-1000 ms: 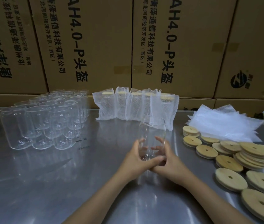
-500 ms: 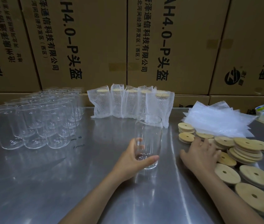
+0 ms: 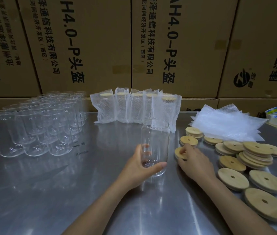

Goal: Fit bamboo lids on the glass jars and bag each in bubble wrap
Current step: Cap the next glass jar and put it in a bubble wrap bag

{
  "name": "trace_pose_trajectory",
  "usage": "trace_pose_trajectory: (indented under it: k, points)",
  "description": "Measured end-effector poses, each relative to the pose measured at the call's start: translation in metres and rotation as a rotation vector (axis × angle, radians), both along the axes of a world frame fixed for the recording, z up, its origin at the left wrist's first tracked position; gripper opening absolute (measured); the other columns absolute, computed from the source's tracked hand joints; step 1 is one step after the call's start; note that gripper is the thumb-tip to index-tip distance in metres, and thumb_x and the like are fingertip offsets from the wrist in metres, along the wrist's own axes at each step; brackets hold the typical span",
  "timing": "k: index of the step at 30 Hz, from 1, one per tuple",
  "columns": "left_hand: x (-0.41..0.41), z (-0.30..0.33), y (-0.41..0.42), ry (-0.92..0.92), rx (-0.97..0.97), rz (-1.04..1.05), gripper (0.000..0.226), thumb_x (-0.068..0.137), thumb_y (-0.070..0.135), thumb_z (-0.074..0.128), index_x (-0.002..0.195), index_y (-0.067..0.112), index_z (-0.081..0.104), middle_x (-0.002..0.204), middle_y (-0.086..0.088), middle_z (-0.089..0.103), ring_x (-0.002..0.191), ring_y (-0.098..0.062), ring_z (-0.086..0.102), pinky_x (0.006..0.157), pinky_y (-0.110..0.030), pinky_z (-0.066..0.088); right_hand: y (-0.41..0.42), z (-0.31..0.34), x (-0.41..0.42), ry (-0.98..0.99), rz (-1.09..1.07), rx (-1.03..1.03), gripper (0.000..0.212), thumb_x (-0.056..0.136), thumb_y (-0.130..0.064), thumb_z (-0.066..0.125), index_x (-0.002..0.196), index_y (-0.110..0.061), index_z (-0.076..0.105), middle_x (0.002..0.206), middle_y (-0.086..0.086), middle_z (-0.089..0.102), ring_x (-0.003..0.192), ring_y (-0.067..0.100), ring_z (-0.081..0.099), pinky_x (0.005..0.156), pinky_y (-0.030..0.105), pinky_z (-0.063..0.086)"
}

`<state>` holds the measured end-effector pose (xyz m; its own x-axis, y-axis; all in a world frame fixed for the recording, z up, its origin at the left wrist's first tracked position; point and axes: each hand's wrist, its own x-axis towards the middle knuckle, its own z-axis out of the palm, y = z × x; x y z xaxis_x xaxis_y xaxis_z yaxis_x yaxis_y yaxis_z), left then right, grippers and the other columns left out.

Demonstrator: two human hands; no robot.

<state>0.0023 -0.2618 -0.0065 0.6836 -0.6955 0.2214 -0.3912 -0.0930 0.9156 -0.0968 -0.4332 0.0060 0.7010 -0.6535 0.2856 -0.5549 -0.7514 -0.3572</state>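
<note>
An upright, empty glass jar (image 3: 155,146) at the table's (image 3: 66,192) centre is gripped low by the left hand (image 3: 140,168). Just right of it, a bamboo lid (image 3: 179,152) is pinched by the right hand (image 3: 194,162). Five lidded jars are held in bubble-wrap bags (image 3: 136,107) at the far centre.

Packing warehouse: stacked cartons (image 3: 87,48) (printed), steel table (image 3: 49,192).

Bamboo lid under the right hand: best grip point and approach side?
Pinch the bamboo lid across its thin rim, coming from above and the right. It is a flat disc, near edge tipped off the table; the right hand already holds it so.
</note>
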Motion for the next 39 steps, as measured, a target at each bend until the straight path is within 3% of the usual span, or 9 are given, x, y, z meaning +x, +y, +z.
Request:
trace_pose_trajectory:
  k: [3,8,11,16,20,23,27,33,39]
  points:
    - [0.001,0.0,0.0,-0.001,0.005,0.003,0.089,0.048,0.071,0.073,0.123,0.041,0.037,0.112,0.019,0.059,0.098,0.012,0.059,0.078,-0.007,0.046,-0.004,0.001,-0.001,-0.058,-0.009,-0.01,0.027,0.09,-0.045,0.059,0.108,-0.025,0.054,0.121,-0.002,0.057,0.107,0.022,0.057,0.074,0.032,0.042]
    - [-0.001,-0.001,0.0,-0.001,0.009,-0.002,0.087,0.048,0.07,0.074,0.122,0.043,0.035,0.113,0.022,0.056,0.099,0.015,0.057,0.075,-0.002,0.044,-0.005,-0.005,0.003,-0.066,0.005,0.022,0.048,0.086,-0.051,0.06,0.128,-0.03,0.052,0.131,-0.001,0.055,0.118,0.026,0.053,0.093,0.039,0.045]
    - [0.0,-0.001,-0.001,0.001,0.005,0.0,0.086,0.051,0.068,0.075,0.122,0.043,0.035,0.113,0.02,0.056,0.1,0.013,0.058,0.075,-0.002,0.044,-0.007,-0.005,0.004,-0.089,0.0,0.049,0.043,0.081,-0.053,0.063,0.118,-0.032,0.06,0.116,-0.001,0.065,0.109,0.024,0.058,0.085,0.037,0.048]
    - [0.0,-0.001,-0.001,-0.007,-0.003,0.003,0.089,0.049,0.069,0.075,0.123,0.041,0.036,0.112,0.018,0.057,0.095,0.017,0.058,0.073,-0.002,0.044,0.003,0.019,0.004,-0.67,0.115,0.246,0.025,0.082,-0.046,0.068,0.103,-0.035,0.059,0.109,-0.009,0.062,0.104,0.015,0.058,0.086,0.037,0.049]
    - [0.002,-0.002,-0.002,0.003,0.012,-0.018,0.078,0.064,0.055,0.082,0.126,0.039,0.036,0.113,0.016,0.058,0.093,0.012,0.061,0.077,-0.006,0.047,0.033,0.054,0.001,-1.025,0.389,0.3,0.033,0.085,-0.055,0.057,0.113,-0.037,0.059,0.11,-0.018,0.061,0.103,0.002,0.057,0.082,0.015,0.046]
    - [0.0,-0.002,-0.004,0.015,-0.01,-0.024,0.074,0.069,0.045,0.083,0.126,0.035,0.037,0.11,0.015,0.059,0.091,0.01,0.063,0.075,-0.007,0.048,0.053,0.067,0.007,-0.979,0.537,0.268,0.03,0.084,-0.057,0.056,0.112,-0.046,0.057,0.114,-0.017,0.059,0.105,0.003,0.057,0.087,0.023,0.048]
    - [-0.002,0.001,-0.005,0.021,-0.022,-0.039,0.072,0.071,0.044,0.082,0.127,0.032,0.037,0.108,0.013,0.06,0.089,0.011,0.063,0.074,-0.012,0.051,0.061,0.063,0.016,-0.812,0.583,0.151,0.021,0.09,-0.036,0.064,0.11,-0.043,0.059,0.119,-0.009,0.059,0.116,0.01,0.053,0.098,0.038,0.045]
    - [-0.003,0.003,-0.006,0.008,-0.013,-0.033,0.074,0.072,0.045,0.081,0.129,0.03,0.037,0.11,0.012,0.061,0.093,0.007,0.064,0.082,-0.018,0.054,0.055,0.063,0.013,-0.74,0.548,-0.048,0.023,0.09,-0.033,0.058,0.112,-0.028,0.066,0.117,-0.014,0.061,0.112,0.001,0.047,0.096,0.011,0.032]
    - [-0.003,0.003,-0.006,-0.005,-0.021,-0.048,0.078,0.07,0.048,0.081,0.132,0.027,0.038,0.117,0.003,0.063,0.099,-0.004,0.066,0.09,-0.033,0.055,0.054,0.067,0.01,-0.576,0.608,-0.203,0.035,0.089,-0.031,0.054,0.122,-0.022,0.064,0.121,-0.01,0.062,0.123,0.014,0.045,0.108,0.034,0.034]
